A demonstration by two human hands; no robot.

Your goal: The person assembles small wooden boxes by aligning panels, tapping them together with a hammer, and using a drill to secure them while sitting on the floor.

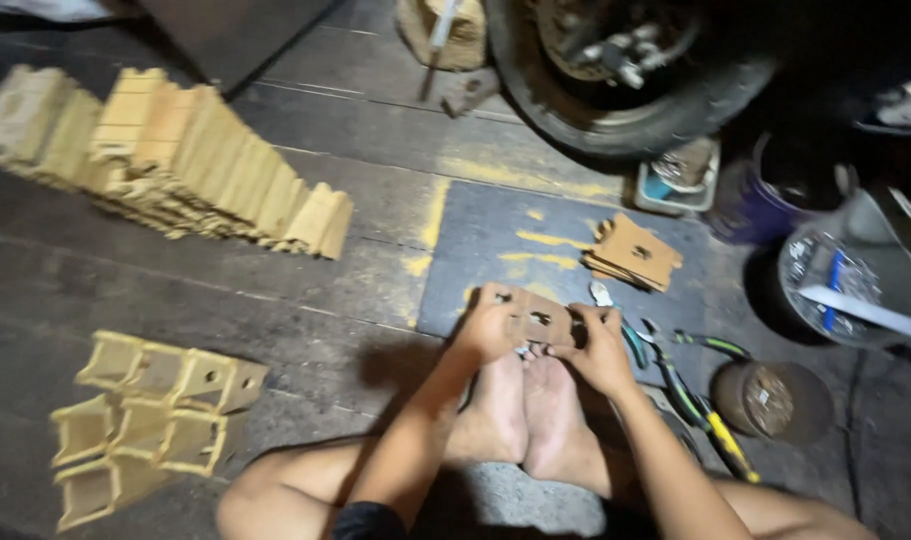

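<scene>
Down at centre frame, both hands grip one flat brown cardboard piece w/ small cut-out slots, held just above the person's bare feet. Left hand is closed on the piece's left end, fingers curled over its top edge; right hand is closed on the right end, thumb on top (fingertips partly hidden behind the card). The piece sits roughly level, over the lower edge of a dark mat streaked w/ yellow paint.

Just above-right of the hands, on the mat, lies a small stack of flat cardboard pieces, apart from the held one. Right of the right hand, pliers w/ green-and-yellow handles lie on the floor, near a round rusty tin. Upper left of frame: a long leaning row of folded cardboard pieces. Lower left: a cluster of folded, open-ended cardboard shapes. Top centre-right, a tyre; right edge, a clear plastic tub w/ bits inside (contents too blurred to tell).
</scene>
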